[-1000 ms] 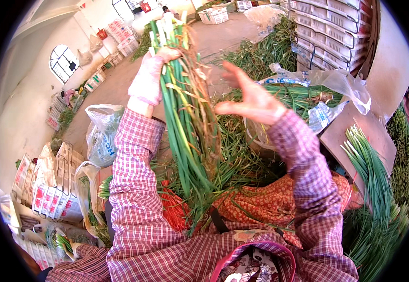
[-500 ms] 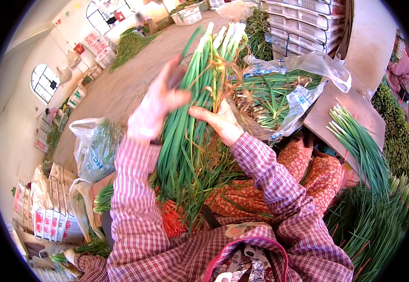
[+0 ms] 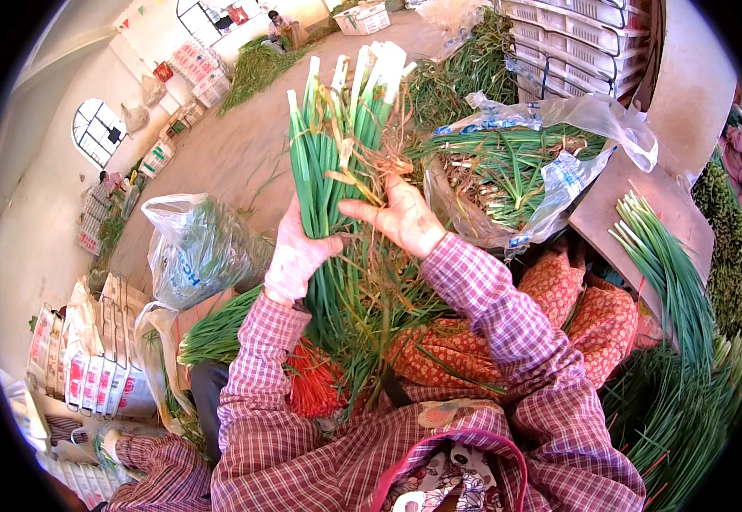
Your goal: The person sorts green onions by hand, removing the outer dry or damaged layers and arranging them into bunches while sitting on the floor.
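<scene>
In front of me stands a bunch of spring-onion-like greens (image 3: 315,162), white ends pointing up and away, long flat green leaves hanging down. My left hand (image 3: 301,256) is wrapped round its leaves. At the bunch's right side, my right hand (image 3: 401,218) has thumb and finger closed on dry brown leaves (image 3: 369,175) that cling to the stems. Below, loose green and yellowed leaves (image 3: 379,299) lie over my lap on the red patterned trousers (image 3: 439,350). A bundle of red ties (image 3: 314,380) lies next to my left forearm.
An open plastic bag (image 3: 558,183) of unsorted greens sits ahead right. Further right, a bunch (image 3: 665,256) lies on a board (image 3: 597,192), above piled bunches (image 3: 678,418). A tied bag (image 3: 187,256) and crates (image 3: 102,384) stand left. A co-worker's striped sleeve (image 3: 166,465) shows lower left.
My left hand has come down from beside the upper stems and now grips the leaves lower. The right hand has moved slightly up, onto the dry leaves. My view has shifted a little left.
</scene>
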The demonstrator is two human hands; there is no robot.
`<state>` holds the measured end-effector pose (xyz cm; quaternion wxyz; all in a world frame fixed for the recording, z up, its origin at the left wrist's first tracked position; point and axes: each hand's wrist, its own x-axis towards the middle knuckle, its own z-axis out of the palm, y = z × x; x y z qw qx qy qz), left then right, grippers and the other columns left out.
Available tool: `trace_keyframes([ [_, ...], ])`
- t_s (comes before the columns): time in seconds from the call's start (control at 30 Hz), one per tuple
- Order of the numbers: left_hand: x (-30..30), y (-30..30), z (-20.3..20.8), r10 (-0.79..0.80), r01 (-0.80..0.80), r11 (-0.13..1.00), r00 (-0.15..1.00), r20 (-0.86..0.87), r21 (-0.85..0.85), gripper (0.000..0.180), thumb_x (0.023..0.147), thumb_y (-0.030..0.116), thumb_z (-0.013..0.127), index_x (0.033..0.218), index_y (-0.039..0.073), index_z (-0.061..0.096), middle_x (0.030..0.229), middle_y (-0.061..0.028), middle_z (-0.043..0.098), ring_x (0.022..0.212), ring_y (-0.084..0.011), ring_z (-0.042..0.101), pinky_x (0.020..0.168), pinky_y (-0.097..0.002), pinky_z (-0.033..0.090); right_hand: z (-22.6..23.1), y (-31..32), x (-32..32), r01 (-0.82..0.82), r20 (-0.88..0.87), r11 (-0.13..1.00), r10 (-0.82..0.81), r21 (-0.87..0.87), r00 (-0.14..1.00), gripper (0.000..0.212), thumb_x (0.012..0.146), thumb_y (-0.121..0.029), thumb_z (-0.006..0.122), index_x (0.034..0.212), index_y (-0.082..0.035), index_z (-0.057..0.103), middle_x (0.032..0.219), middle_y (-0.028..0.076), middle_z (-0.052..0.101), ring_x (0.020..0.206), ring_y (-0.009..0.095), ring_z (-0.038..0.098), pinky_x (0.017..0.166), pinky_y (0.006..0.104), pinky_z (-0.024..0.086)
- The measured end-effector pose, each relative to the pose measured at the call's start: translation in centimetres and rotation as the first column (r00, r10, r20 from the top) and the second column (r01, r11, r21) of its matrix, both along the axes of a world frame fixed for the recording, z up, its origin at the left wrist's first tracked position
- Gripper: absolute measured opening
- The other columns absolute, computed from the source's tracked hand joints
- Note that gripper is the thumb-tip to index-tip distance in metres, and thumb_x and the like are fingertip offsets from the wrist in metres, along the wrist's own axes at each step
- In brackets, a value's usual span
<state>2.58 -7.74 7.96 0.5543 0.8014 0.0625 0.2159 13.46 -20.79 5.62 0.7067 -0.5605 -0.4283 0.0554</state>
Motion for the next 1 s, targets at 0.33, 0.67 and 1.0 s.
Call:
trace_keyframes([
  [0.33,0.5,1.8,-0.5,0.014,-0.002,0.987,0.997,-0.072,0.16,0.067,0.06,-0.001,0.066,0.123,0.004,0.045,0.092,-0.005,0.063,0.08,-0.0124,0.059,0.073,-0.026,0.048,-2.6,-2.9,2.6,-0.038,0.206,0.971,0.088,-0.234,0.974,0.026,0.082,-0.026,0.062,0.088,-0.001,0.064,0.069,0.021,0.059,0.062,0.031,0.059,0.059,0.0398,0.045],
  [0.67,-0.3,6.4,-0.8,0.234,-0.137,0.549,0.972,0.006,0.825,0.059,0.061,0.005,0.071,0.116,0.006,0.051,0.097,-0.009,0.065,0.087,-0.0209,0.064,0.078,-0.0302,0.049,-1.0,-7.8,2.7,-0.553,-0.6,0.821,0.374,-0.141,0.708,0.016,0.087,-0.018,0.044,0.084,-0.004,0.052,0.05,-0.008,0.028,0.039,0.005,0.025,0.037,0.0228,0.018],
  [1.0,-0.9,14.0,-7.2,0.177,-0.156,0.941,0.983,-0.044,0.299,0.049,0.07,0.017,0.067,0.115,0.005,0.052,0.102,-0.0075,0.064,0.093,-0.0195,0.062,0.082,-0.0283,0.048,1.6,-12.5,2.5,-0.448,-0.744,0.894,0.322,0.034,0.586,0.019,0.087,-0.021,0.044,0.088,-0.005,0.053,0.056,-0.006,0.04,0.041,0.005,0.032,0.035,0.0204,0.024],
])
